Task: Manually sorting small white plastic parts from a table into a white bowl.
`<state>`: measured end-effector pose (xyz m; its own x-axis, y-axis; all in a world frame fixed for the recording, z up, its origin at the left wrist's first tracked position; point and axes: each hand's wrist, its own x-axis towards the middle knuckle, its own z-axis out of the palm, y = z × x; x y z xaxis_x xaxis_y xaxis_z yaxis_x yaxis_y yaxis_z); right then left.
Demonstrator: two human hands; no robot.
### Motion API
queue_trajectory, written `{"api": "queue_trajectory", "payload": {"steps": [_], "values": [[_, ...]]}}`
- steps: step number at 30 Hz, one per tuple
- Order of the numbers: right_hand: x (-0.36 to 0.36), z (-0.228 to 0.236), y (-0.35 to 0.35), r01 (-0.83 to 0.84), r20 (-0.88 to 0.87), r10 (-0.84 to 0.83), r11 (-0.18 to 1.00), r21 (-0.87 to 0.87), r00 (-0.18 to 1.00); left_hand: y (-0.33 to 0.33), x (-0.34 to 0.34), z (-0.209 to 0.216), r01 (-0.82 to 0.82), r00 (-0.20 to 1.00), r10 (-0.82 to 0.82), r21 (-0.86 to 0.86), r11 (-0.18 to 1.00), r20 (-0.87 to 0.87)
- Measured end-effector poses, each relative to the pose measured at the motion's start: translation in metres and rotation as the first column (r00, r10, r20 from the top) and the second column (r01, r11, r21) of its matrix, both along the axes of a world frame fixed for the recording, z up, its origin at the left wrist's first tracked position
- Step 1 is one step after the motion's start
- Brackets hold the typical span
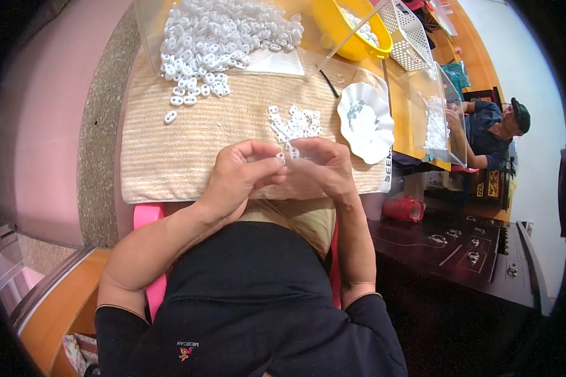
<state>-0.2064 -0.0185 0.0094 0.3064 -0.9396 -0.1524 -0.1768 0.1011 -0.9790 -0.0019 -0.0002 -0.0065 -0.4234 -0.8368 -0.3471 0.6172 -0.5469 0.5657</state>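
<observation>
Striped beige towelling (163, 151) forms the work surface in this head view, with a wooden desk (404, 119) to its right, where a co-worker (492, 129) sits at a clear box (457, 147) of white pieces. At the far left of the cloth a clear bin (277, 61) carries a big heap of white two-holed pieces (217, 38), some spilling onto the towelling; a yellow basin (331, 26) beyond holds more white items. Nearer lies a loose cluster of white parts (299, 122), and beside it a scalloped white dish (369, 135) with tiny greyish bits (358, 114). Judging by the piles, much handling seems left, though which pile is finished cannot be told. Just short of the cluster, the left hand (246, 166) pinches a small white piece (281, 158) between thumb and fingertips, and the right hand (325, 168) grips a second white piece (294, 152) close beside it; whether the two touch is unclear. Both appear to stand with their long axes running roughly away from the person's body, the near ends toward the lap; which end is the front cannot be made out.
</observation>
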Motion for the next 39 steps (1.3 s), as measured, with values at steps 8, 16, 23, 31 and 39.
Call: {"api": "queue_trajectory", "payload": {"steps": [8, 16, 23, 31, 39], "values": [[-0.006, -0.005, 0.004, -0.017, -0.073, 0.011, 0.997, -0.077, 0.997, 0.000, -0.002, 0.005, -0.005, 1.000, 0.004, 0.037, 0.999, 0.021], [-0.001, -0.002, 0.007, 0.026, 0.051, -0.026, 1.000, 0.010, 0.998, 0.001, -0.002, 0.004, -0.003, 0.999, 0.002, 0.042, 0.999, 0.036], [-0.001, -0.003, 0.007, 0.035, 0.058, -0.037, 0.999, 0.027, 0.998, 0.001, -0.003, 0.002, -0.009, 0.999, 0.007, 0.050, 0.999, 0.035], [-0.001, -0.003, 0.009, 0.047, 0.065, -0.049, 0.998, 0.034, 0.997, 0.001, -0.003, 0.002, -0.013, 0.999, 0.011, 0.054, 0.998, 0.042], [-0.002, -0.008, 0.009, 0.046, 0.055, -0.048, 0.998, 0.032, 0.997, 0.002, -0.003, -0.002, 0.000, 0.999, -0.001, 0.033, 0.999, 0.032]]}}
